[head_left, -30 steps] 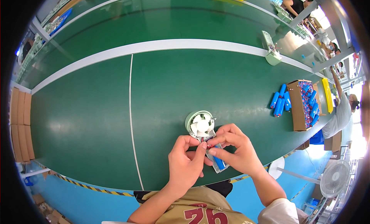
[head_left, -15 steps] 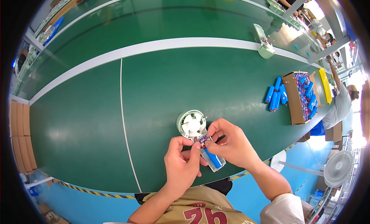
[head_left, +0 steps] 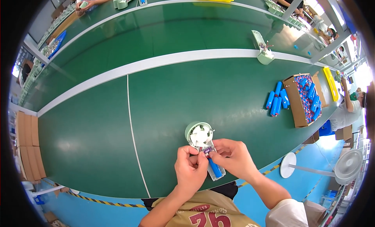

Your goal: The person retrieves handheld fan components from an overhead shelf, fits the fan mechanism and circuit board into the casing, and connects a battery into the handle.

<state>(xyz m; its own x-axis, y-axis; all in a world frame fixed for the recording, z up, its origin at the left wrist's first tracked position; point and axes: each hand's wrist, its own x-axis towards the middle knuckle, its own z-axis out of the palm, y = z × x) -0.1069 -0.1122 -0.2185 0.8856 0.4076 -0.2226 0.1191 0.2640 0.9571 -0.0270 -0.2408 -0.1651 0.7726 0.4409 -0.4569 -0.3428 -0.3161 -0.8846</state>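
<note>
A half-built handheld fan lies near the table's front edge, its round pale-green head (head_left: 188,130) pointing away from me and its white blades (head_left: 200,136) exposed. In its open handle are a small purple circuit board (head_left: 207,151) and a blue cylindrical battery (head_left: 215,169). My left hand (head_left: 190,168) is closed at the left side of the board, thumb and fingers pinched against the handle. From the right, my right hand (head_left: 236,158) is closed on the board's other side, thumb over the battery's upper end. Thin wires by the fingertips are mostly hidden.
To the right, several loose blue batteries (head_left: 278,100) lie beside a cardboard box (head_left: 295,104) full of more. An open fan housing (head_left: 265,56) rests at the white divider (head_left: 175,57). A yellow tray (head_left: 330,84) is at the right edge. Other people work beyond; a standing fan (head_left: 348,166) is at right.
The view has tilted up, so the table and fan appear lower in it. Both hands stay at the circuit board, with the fingers slightly shifted.
</note>
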